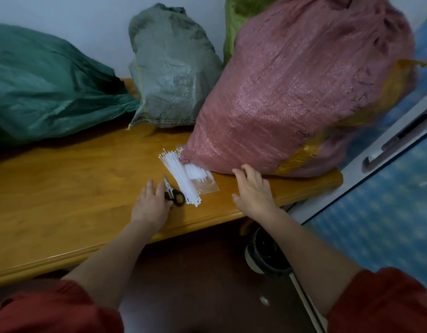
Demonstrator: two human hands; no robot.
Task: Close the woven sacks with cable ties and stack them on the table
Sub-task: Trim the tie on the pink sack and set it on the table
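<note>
The pink sack (299, 92) is the worry. It sits bulky and leaning at the desk's (63, 188) right end, and its far side seems to reach past the desk edge. The right hand (253, 188) lies at its near foot, fingers spread and fairly straight. They touch the weave and grip nothing, so only a light prop holds the sack. If that hand lifts, the sack may roll toward the person or slide off the end.

The cable ties (181, 174) fan out at the pink sack's near-left corner, with their far ends touching or tucked under it. A clear bag (207, 183) lies partly beneath them. Tugging 1 tie free could drag the whole bundle and scatter it, or shift the sack.

The scissors (174, 195) lie just left of the ties, with the left hand (151, 203) over their handles. I cannot tell whether it grips them or merely rests there. A hurried grab could nick a finger on the blades.

2 more sacks, 1 grey-green (174, 73) and 1 teal (44, 80), stand left of the pink sack and leave little room to stack.
</note>
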